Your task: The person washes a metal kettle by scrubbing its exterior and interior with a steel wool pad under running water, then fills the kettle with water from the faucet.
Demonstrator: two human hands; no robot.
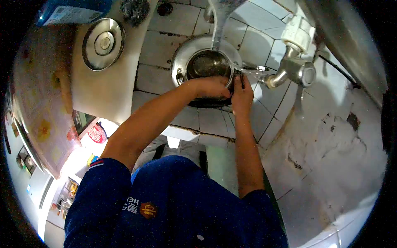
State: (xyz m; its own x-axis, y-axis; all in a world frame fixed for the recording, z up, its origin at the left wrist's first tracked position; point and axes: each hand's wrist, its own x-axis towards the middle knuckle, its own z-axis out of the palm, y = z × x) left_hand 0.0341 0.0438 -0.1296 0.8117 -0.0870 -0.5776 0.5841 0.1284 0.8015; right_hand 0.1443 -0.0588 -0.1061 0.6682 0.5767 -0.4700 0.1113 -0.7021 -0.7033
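A round metal kettle [178, 58] with an open mouth and a small side bracket stands on the white tiles under a metal tap [285, 72]. Water runs from the tap toward its right rim. My left hand [211, 87] reaches across the near side of the kettle, its fingers curled at the rim. At the right side of the rim, my right hand [242, 93] is closed against the kettle, close beside the left. The fingertips are partly hidden. A dark curved part shows below my left hand. To the left, a round metal lid [94, 58] lies on a pale ledge.
A dark scrubbing ball [135, 11] and a blue bottle [72, 14] are at the upper left. A pale translucent object [221, 20] hangs down at the top, near the kettle. A stained wall [331, 153] borders the right, and a patterned surface [41, 99] the left.
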